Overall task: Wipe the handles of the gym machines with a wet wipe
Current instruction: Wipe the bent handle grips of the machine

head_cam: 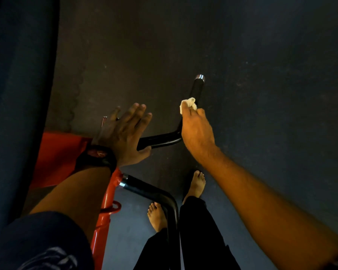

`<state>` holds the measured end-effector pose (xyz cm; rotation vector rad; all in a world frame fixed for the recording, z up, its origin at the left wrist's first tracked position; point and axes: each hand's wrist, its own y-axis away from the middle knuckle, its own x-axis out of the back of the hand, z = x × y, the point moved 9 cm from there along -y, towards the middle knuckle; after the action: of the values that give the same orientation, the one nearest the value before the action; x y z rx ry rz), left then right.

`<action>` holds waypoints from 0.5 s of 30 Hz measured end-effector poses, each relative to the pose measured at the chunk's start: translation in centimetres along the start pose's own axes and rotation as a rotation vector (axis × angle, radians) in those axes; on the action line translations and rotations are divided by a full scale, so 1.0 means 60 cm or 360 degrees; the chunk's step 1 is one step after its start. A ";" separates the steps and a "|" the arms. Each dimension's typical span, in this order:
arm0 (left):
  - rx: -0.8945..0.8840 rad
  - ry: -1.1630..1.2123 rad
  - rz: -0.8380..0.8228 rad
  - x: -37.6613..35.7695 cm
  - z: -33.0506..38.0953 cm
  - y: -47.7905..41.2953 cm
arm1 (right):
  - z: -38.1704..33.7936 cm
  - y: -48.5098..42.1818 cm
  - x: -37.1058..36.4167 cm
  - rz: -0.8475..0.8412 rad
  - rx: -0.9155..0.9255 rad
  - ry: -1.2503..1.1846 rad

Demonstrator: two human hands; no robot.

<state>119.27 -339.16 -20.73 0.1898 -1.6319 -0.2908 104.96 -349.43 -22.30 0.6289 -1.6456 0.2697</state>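
Left hand lies spread with straight fingers, gripping nothing, its thumb against the inner stretch of the black handle beside the red frame, probably to steady it. Further right, the right hand pinches a crumpled wet wipe against the handle's angled grip, likely ready to rub along it.

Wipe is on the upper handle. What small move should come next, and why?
Probably slide the wipe toward the cap: the right hand pinches it against the handle, the stretch above is bare, and the left hand rests on the inner end.
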 end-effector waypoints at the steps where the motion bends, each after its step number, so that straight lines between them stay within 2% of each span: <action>1: -0.0002 0.0010 0.0019 0.001 0.000 0.000 | 0.017 -0.011 0.001 -0.0005 -0.0097 -0.0088; 5: -0.0004 0.0009 0.0032 0.000 0.000 0.000 | 0.074 -0.035 0.000 -0.0010 -0.0385 -0.0578; 10: -0.0036 0.0053 0.0080 0.007 0.003 0.000 | 0.083 0.041 -0.030 0.0280 -0.0924 -0.1072; 13: -0.0035 0.0050 0.0058 0.005 0.005 0.000 | 0.106 0.022 -0.042 0.0477 -0.1193 -0.1461; 15: -0.0027 0.0047 0.0051 0.008 0.004 -0.002 | 0.115 0.018 -0.062 0.0498 -0.1355 -0.1698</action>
<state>118.97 -339.37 -20.33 0.1541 -1.6013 -0.2761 98.83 -351.14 -26.98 -0.2268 -2.6107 -0.6520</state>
